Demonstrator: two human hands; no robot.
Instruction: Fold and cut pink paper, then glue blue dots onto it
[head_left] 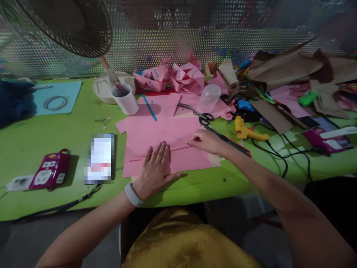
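Note:
Pink paper (167, 128) lies in front of me over other sheets, with a raised edge running across it towards the right. My left hand (155, 169) presses flat on the paper's lower part, fingers spread and the thumb pointing right. At the right end of the raised edge, my right hand (205, 140) has its fingers pinched together on the pink paper. Its exact grip is partly hidden by the curled fingers. Just beyond that hand are black-handled scissors (205, 118), and beside its wrist lies a dark cutter-like tool (228, 140) with an orange edge.
Behind the paper stand a white cup (125, 99), folded pink paper shapes (184, 76) and a clear plastic cup (209, 97). A yellow glue gun (245, 130) with black cables is on the right. Leftward are a phone (99, 158), a purple power strip (51, 171) and a fan (69, 22).

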